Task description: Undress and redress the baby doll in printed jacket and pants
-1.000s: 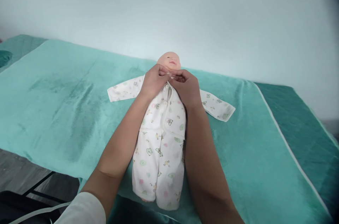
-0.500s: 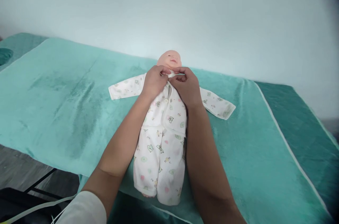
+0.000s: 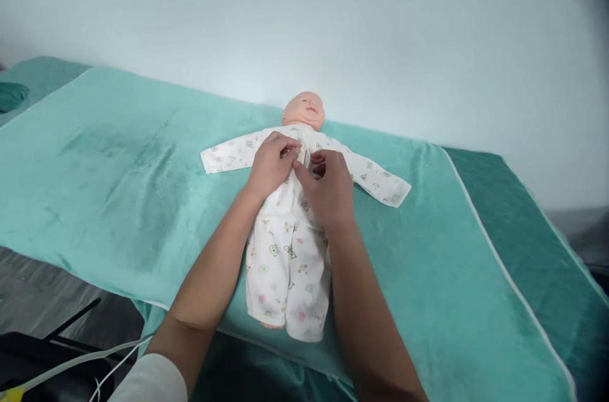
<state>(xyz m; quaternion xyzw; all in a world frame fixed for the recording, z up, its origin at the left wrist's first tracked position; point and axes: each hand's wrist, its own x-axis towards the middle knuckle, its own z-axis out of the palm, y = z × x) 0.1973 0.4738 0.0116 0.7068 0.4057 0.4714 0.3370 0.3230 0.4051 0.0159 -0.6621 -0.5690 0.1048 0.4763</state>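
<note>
A baby doll point(image 3: 303, 109) lies on its back, its bare head toward the wall. It wears a white printed baby top point(image 3: 233, 149) with long sleeves spread to both sides, and matching trousers point(image 3: 288, 275). At the chest opening, my left hand point(image 3: 272, 164) pinches the front edge of the top between thumb and fingers. Close beside it my right hand point(image 3: 332, 186) has its thumb and fingers curled at the other front edge, closed on the cloth. The fastening between the fingertips is too small to make out.
A turquoise plush cover point(image 3: 118, 186) is spread over the padded table, with a darker green cloth point(image 3: 518, 224) at the right. A pale wall point(image 3: 304, 21) rises behind. At the lower left are a black chair-like object point(image 3: 33, 357) and a white cable point(image 3: 85, 354).
Both hands have moved down from the collar to the upper chest, uncovering the neckline and shoulders of the top. The view has shifted slightly.
</note>
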